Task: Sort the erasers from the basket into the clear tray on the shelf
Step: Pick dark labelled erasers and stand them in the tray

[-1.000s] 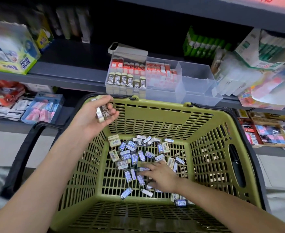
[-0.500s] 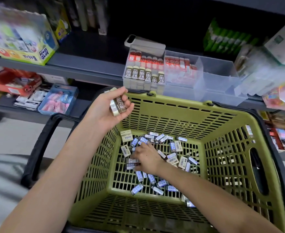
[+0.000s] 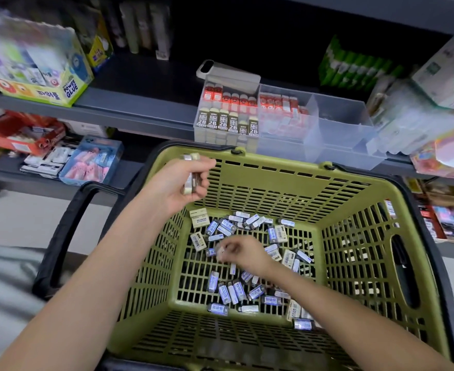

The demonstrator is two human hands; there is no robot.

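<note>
Left hand [image 3: 177,186] grips eraser stack [image 3: 192,180] above basket [image 3: 274,167] rim | right hand [image 3: 240,254] pinches one eraser [image 3: 221,250] among loose erasers [image 3: 227,291] inside | clear tray [image 3: 341,135] on shelf [image 3: 140,103] beyond | advice: lift it clear, match label to compartment

A glue box [image 3: 37,76] sits beside green packs [image 3: 354,68].

Slotted olive plastic basket [image 3: 287,183], clear frosted plastic tray [image 3: 341,145], paper-sleeved erasers [image 3: 224,291].
</note>
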